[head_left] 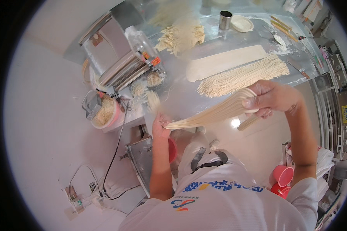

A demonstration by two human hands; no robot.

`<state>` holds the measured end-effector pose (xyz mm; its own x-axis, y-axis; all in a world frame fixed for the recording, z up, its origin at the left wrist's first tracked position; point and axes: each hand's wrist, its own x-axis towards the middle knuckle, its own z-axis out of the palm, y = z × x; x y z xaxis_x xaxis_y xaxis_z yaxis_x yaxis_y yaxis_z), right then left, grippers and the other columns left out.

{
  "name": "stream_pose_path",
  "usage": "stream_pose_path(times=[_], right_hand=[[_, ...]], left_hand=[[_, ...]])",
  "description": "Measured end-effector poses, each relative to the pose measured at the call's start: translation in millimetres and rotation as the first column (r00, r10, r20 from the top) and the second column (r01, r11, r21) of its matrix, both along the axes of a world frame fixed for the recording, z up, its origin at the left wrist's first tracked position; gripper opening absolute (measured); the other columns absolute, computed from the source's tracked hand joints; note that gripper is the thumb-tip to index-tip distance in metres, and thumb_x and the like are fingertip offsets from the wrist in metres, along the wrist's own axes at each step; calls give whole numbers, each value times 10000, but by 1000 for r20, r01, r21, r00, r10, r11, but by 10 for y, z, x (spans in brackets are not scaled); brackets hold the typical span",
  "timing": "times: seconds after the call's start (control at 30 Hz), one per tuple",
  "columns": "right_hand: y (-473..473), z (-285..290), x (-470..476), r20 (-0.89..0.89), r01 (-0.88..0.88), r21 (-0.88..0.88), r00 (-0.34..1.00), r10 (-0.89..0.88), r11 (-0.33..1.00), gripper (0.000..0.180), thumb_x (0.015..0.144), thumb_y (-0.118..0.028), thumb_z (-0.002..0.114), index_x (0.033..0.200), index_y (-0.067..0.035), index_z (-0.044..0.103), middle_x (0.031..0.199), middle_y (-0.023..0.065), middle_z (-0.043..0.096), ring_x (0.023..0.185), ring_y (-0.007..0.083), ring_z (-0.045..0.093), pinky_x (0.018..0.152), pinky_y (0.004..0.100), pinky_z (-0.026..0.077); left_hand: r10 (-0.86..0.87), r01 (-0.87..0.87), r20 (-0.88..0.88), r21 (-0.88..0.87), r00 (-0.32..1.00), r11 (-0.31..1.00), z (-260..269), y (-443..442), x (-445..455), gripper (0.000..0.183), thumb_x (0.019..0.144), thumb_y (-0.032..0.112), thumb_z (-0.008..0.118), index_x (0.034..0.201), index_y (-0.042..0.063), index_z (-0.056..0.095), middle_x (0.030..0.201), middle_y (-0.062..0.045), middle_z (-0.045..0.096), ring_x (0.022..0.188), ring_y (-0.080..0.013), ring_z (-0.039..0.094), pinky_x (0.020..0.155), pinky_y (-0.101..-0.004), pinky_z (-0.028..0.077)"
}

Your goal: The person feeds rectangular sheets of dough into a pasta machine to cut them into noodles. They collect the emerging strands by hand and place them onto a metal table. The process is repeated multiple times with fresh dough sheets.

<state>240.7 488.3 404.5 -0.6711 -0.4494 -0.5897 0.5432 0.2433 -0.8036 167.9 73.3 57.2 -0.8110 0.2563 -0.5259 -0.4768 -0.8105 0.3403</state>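
Note:
A bundle of fresh noodles [211,117] stretches between my two hands above the front edge of the metal worktable. My left hand [161,127] grips one end, and loose strand tips stick up past it. Around the other end, folded over in a loop, my right hand [263,98] is closed; a short tail of strands hangs below it. Behind the bundle lies a long pile of cut noodles [243,75] on the table. A flat dough sheet [228,62] rests just beyond that pile.
A noodle machine [118,55] stands at the left, beside a pink-rimmed tub of noodle scraps [105,112]. Crumbly dough [180,37], a steel cup [225,20], a white bowl [242,23], a flour scoop [278,39] and a knife [299,69] lie farther back. Red buckets [283,175] stand lower right.

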Motion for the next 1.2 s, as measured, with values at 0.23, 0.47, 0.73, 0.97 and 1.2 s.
stream_pose_path(times=[0.23,0.47,0.73,0.97,1.2], right_hand=[[1423,108,-700,0,60,158,998,-61,986,311,1016,-289,658,869,-15,650,575,-90,341,482,34,278,440,246,216],[2994,230,-1530,-77,150,515,989,-129,844,288,1005,-307,667,921,-33,652,611,-79,340,531,39,285,469,261,220],[5116,-166,-2120,-8,130,527,989,-148,840,356,987,-382,687,998,-27,659,595,-70,355,494,62,308,453,271,281],[7167,-922,-2228,41,82,568,991,-128,819,366,978,-389,691,867,-49,612,591,-69,341,505,74,323,462,284,308],[8588,-1372,-1958,82,-1,672,994,-73,741,403,963,-404,674,893,-9,641,595,-27,412,500,101,421,445,299,366]], left_hand=[[191,-187,-2,182,982,965,510,1218,-720,279,1106,271,502,917,65,507,640,40,371,526,-80,373,490,-240,343],[275,-254,-158,141,948,957,517,2643,-1831,380,1118,271,464,773,111,470,622,26,375,569,-128,386,637,-297,387],[284,-259,-92,218,954,941,452,3990,-2910,392,1100,260,482,733,123,470,576,26,397,546,-131,400,648,-302,399],[221,-201,-187,121,957,972,209,5310,-3262,419,1100,291,485,712,143,435,532,42,305,463,-108,326,512,-266,343],[139,-144,-167,-20,976,989,-400,6499,-3303,447,1095,314,502,689,151,413,516,36,289,427,-120,268,475,-282,307]])
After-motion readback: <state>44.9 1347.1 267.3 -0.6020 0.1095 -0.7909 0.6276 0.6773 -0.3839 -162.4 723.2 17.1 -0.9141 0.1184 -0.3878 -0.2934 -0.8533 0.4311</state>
